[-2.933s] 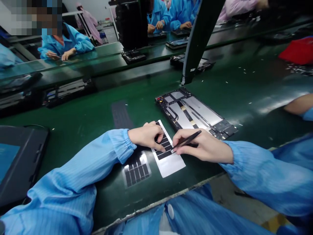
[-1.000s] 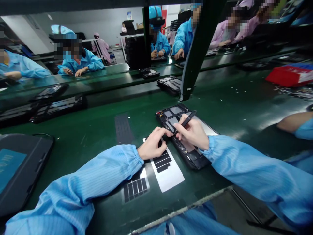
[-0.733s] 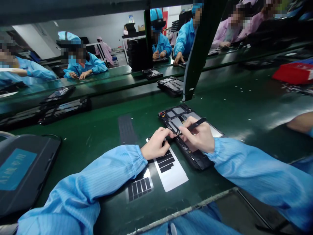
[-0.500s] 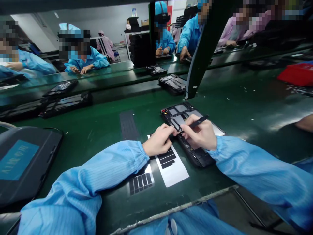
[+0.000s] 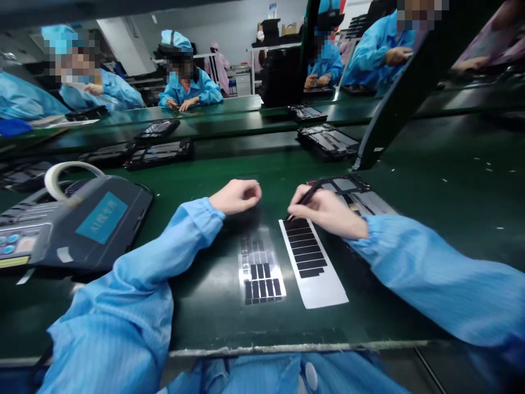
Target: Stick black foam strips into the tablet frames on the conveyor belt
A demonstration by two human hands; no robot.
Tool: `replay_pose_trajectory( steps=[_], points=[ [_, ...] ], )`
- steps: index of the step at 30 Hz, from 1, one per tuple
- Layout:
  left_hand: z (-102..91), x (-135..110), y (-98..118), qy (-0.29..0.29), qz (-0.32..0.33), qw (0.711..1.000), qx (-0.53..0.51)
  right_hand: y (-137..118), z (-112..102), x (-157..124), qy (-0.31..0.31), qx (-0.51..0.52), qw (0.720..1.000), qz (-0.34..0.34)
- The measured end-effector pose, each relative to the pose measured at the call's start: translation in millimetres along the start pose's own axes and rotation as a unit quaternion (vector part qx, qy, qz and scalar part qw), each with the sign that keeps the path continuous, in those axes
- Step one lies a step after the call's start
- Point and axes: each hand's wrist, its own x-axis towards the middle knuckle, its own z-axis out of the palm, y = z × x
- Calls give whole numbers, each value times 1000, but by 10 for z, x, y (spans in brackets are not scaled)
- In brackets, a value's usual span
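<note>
My right hand [image 5: 326, 210] is closed round black tweezers [image 5: 310, 193], held like a pen. Their tip points down at the top end of a white sheet [image 5: 324, 294] with rows of black adhesive strips [image 5: 305, 247]. Behind that hand lies an opened tablet-like device [image 5: 348, 186], partly covered by the hand and sleeve. My left hand [image 5: 235, 196] hovers over the green bench with curled fingers, thumb and forefinger close together. Whatever they may hold is hidden. Below it lies a clear sheet [image 5: 262, 272] with small black pieces.
At the left stands a grey tape dispenser [image 5: 102, 219] with a blue label and a tape roll [image 5: 55, 180]. More opened devices [image 5: 328, 141] lie along the back ledge. A dark slanted post [image 5: 394, 104] rises at the right. Co-workers in blue [image 5: 191, 87] sit opposite.
My right hand has moved the tweezers from the opened device to the strip sheet. My left hand has drawn away leftwards, uncovering both sheets. The view has swung left.
</note>
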Motion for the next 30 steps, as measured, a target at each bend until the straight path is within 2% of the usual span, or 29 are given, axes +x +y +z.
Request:
replay_pose_trajectory(
  steps=[2, 4, 8, 12, 15, 19, 21, 24, 27, 30],
  points=[
    [-54, -81, -206, -95, -41, 994, -34, 13, 241, 98, -73, 55, 996, 22],
    [-2, -87, -286, -152, -44, 987, -42, 34, 422, 134, -92, 67, 993, 29],
    [147, 26, -220, -188, -73, 979, 29, 62, 554, 82, -63, 32, 997, 15],
    [154, 85, -136, -242, -93, 961, 97, 53, 537, 47, -67, 39, 997, 10],
    [156, 59, -93, -246, -109, 955, 125, 16, 518, 5, -47, 13, 999, -3],
    [195, 18, 16, -230, -140, 948, 171, -49, 522, -184, -96, -45, 994, -13],
    [202, 13, 92, -228, -143, 945, 188, -63, 539, -285, -79, -42, 996, -1],
    [193, 17, 198, -253, -113, 946, 165, -56, 565, -361, -44, -24, 999, 1],
    [198, 25, 252, -294, -69, 947, 107, -45, 582, -359, -61, 25, 998, 13],
    [230, 32, 257, -295, -65, 946, 118, -42, 594, -345, -50, 47, 997, 28]
  ],
)
